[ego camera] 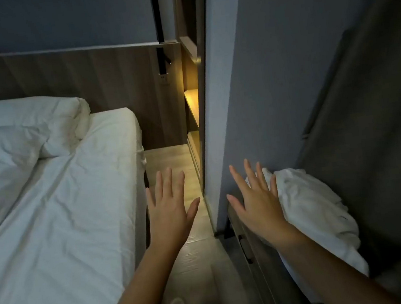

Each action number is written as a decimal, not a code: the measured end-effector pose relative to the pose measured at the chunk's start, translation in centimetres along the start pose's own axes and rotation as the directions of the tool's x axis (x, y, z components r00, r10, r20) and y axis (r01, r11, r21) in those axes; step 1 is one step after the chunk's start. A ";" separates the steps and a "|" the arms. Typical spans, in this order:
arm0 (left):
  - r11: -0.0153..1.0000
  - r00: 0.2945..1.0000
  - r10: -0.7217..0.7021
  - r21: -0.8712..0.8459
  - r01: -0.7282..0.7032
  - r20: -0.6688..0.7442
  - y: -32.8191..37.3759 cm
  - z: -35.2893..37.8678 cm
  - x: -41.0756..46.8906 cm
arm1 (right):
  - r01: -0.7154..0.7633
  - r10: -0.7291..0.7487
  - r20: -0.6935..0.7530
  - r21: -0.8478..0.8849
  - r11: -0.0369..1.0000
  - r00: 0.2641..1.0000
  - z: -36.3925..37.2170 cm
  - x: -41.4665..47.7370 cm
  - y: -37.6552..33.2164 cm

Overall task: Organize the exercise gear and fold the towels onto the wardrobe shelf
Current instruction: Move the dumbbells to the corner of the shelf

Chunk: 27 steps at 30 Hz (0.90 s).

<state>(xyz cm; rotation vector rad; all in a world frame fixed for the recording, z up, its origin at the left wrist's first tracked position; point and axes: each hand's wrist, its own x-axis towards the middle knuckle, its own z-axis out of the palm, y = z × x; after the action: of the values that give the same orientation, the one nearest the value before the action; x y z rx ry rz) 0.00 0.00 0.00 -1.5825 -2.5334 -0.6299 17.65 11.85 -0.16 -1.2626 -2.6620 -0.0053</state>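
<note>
A crumpled white towel [311,216] lies heaped on a dark wardrobe shelf [390,250] at the right. My right hand [257,202] hovers just left of the towel with its fingers spread straight, holding nothing. My left hand [170,205] is held flat over the narrow floor strip, fingers straight and apart, also empty. No exercise gear shows in this view.
A bed with a white sheet [59,218] and a rumpled duvet [17,132] fills the left. A grey wardrobe side panel [249,83] stands upright at centre. A lit wooden niche [193,105] lies behind it. Wooden floor [196,252] runs between bed and wardrobe.
</note>
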 end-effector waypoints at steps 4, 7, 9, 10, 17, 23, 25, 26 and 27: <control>1.000 0.999 -0.010 0.008 0.010 0.042 -3.8 2.3 5.5 | -0.034 0.034 0.044 -0.011 0.999 0.998 2.7 5.8 -1.1; 0.999 0.993 0.014 0.029 -0.018 0.113 -6.4 3.4 10.3 | -0.066 0.067 0.076 -0.006 0.998 0.995 4.5 10.5 -2.9; 0.999 0.990 0.029 0.035 -0.034 0.141 -8.4 3.8 13.4 | -0.081 0.080 0.100 0.010 0.997 0.992 5.4 13.7 -4.4; 0.999 0.988 0.036 0.030 -0.041 0.151 -9.4 3.9 14.8 | -0.084 0.082 0.110 0.015 0.996 0.991 5.8 15.3 -5.1; 0.998 0.986 0.032 0.047 -0.040 0.165 -15.2 5.3 23.7 | -0.106 0.099 0.129 0.051 0.993 0.987 7.9 24.4 -9.1; 0.999 0.983 0.030 0.027 -0.035 0.184 -17.9 7.8 29.1 | -0.106 0.094 0.180 0.058 0.993 0.979 9.7 30.6 -9.3; 0.999 0.981 0.026 0.019 -0.031 0.193 -18.5 8.9 31.1 | -0.098 0.088 0.189 0.046 0.994 0.978 10.6 32.8 -9.1; 0.999 0.980 0.029 0.018 -0.033 0.195 -18.8 9.5 32.2 | -0.095 0.086 0.193 0.038 0.995 0.978 11.1 34.0 -9.0; 0.999 0.980 0.035 0.020 -0.039 0.194 -19.1 10.2 33.3 | -0.091 0.083 0.196 0.032 0.995 0.977 11.7 35.2 -8.8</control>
<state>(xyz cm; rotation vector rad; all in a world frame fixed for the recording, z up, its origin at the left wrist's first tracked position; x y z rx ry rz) -30.60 24.71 -5.36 -1.7584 -2.6269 -0.4609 -12.84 34.22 -4.67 -1.4339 -2.7484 0.1947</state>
